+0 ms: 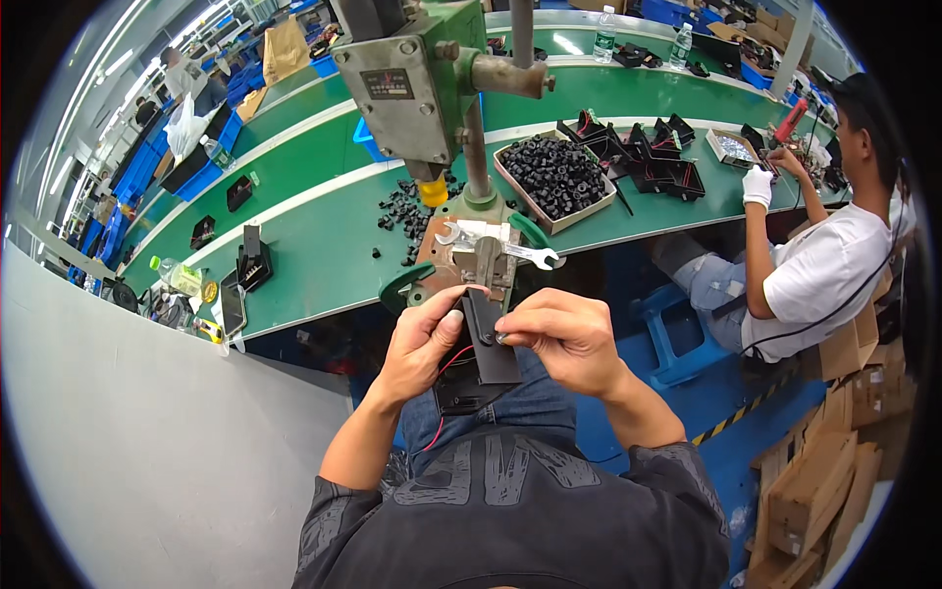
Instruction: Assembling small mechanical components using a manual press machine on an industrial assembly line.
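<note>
Before one press (pixel 397 98) | left fingers (pixel 448 328) gripping one black panel (pixel 498 364) | right fingers (pixel 538 322) pinching one small piece (pixel 500 338)

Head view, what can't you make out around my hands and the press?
All in the head view:
- Small piece at the right hand: mostly covered by fingertips, too small to identify.
- Bar: its underside faces away from the camera.
- Black box below: partly hidden by the bar.
- Press: top cut off by the upper edge.
</note>
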A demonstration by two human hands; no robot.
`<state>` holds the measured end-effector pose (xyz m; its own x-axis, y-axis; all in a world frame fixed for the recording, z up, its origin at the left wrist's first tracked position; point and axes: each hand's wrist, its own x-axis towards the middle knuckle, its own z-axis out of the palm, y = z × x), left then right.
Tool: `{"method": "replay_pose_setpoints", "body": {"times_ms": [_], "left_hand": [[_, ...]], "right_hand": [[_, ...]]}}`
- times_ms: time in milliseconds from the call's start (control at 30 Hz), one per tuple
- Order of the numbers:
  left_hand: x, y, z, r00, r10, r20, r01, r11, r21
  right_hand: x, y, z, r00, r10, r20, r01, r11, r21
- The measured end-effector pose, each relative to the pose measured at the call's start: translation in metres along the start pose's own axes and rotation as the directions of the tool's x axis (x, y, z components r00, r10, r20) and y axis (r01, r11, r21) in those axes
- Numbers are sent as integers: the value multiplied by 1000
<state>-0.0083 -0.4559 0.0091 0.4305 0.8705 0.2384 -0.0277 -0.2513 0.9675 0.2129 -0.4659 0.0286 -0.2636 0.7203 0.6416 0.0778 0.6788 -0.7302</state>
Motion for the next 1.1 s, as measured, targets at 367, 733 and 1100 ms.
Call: {"method": "replay_pose_setpoints", "body": {"times_ms": [367,733,1100], "left_hand": [[-12,-10,-5,868,485,-109,-377,785,492],[-15,-50,-22,919,244,-309,-265,964,-29],[-22,-86,-46,837,-71,-542,-168,910,-379]], "right_hand": [[-9,-3,19,966,-247,-81,217,938,-271],[14,10,16,978,-204,33,207,962,-179],[97,234,-88,920,303,-250,-386,584,-714]]}}
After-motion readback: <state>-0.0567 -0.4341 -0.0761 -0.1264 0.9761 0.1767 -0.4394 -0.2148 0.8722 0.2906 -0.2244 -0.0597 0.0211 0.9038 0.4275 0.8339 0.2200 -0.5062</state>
